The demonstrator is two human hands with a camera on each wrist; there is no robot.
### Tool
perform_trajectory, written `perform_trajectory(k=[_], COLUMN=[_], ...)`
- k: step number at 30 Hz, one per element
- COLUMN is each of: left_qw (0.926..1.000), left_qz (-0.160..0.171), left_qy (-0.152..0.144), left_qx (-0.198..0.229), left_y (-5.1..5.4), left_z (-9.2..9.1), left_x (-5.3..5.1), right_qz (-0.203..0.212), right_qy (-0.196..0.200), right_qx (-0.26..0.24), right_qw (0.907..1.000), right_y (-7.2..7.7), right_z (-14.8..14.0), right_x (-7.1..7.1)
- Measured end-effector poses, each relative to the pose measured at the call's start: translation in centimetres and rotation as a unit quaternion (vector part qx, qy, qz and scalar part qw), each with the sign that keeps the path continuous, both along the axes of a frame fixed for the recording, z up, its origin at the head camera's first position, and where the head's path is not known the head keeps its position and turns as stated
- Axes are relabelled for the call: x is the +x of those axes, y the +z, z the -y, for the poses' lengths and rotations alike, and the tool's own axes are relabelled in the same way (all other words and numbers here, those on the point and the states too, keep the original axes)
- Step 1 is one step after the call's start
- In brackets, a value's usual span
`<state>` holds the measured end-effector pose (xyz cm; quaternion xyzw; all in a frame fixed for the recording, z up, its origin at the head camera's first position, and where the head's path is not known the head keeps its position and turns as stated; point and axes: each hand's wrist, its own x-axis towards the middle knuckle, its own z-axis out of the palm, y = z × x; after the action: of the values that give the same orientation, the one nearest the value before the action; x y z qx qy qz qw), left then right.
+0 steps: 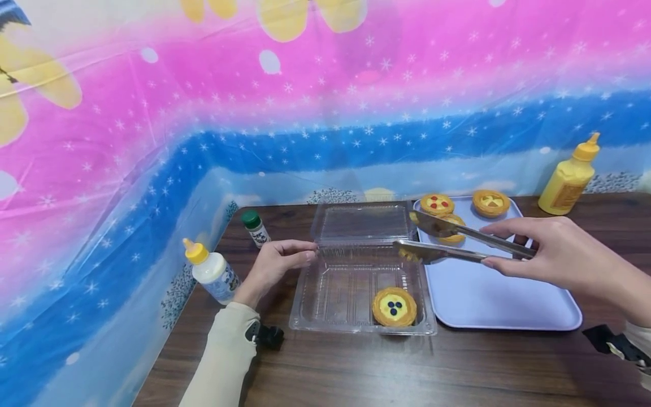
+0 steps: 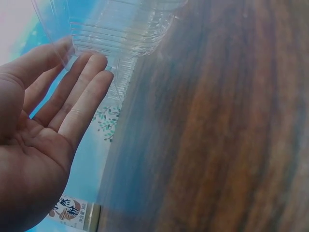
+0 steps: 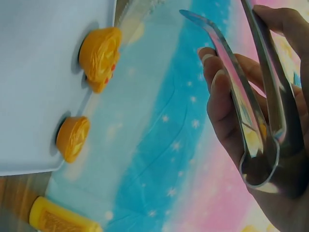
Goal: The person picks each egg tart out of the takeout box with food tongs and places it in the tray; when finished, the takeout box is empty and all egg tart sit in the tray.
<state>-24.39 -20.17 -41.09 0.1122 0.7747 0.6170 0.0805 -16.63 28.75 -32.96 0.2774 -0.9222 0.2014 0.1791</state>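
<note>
My left hand (image 1: 277, 263) pinches the left edge of a clear plastic clamshell box (image 1: 330, 299), whose lid (image 1: 363, 221) lies back toward the wall. One egg tart (image 1: 394, 307) with dark berry-like dots sits in the box's front right corner. My right hand (image 1: 559, 254) holds metal tongs (image 3: 236, 79); their tips are apart over the box's right edge, with nothing between them. Behind the tongs, on the lavender tray (image 1: 503, 299), are a red-dotted tart (image 1: 436, 203), a partly hidden tart (image 1: 451, 238) and a tart with pale yellow pieces (image 1: 490, 202).
A white squeeze bottle (image 1: 216, 277) with a yellow cap stands left of my left wrist. Behind that hand is a green-capped shaker (image 1: 256, 229). A yellow squeeze bottle (image 1: 567, 181) stands at the back right. A patterned cloth (image 1: 356, 141) covers the wall behind the wooden table (image 1: 346, 373).
</note>
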Motion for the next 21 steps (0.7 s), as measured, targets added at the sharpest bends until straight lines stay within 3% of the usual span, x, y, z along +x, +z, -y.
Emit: perform_trajectory(k=[12,21], left_qw=[1.0,1.0], left_qz=[-0.009,-0.006], left_qy=[-0.002,0.001], left_qx=[-0.003,-0.001], left_y=[-0.1,0.1], left_z=[-0.1,-0.1], left_x=[0.0,0.0], right_qz=[0.094,0.135], right_qy=[0.056,0.107], right_qx=[0.055,0.069], right_qw=[0.9924,0.9827], right_y=[1.1,1.3], right_z=[1.9,3.1], right_x=[0.8,0.9])
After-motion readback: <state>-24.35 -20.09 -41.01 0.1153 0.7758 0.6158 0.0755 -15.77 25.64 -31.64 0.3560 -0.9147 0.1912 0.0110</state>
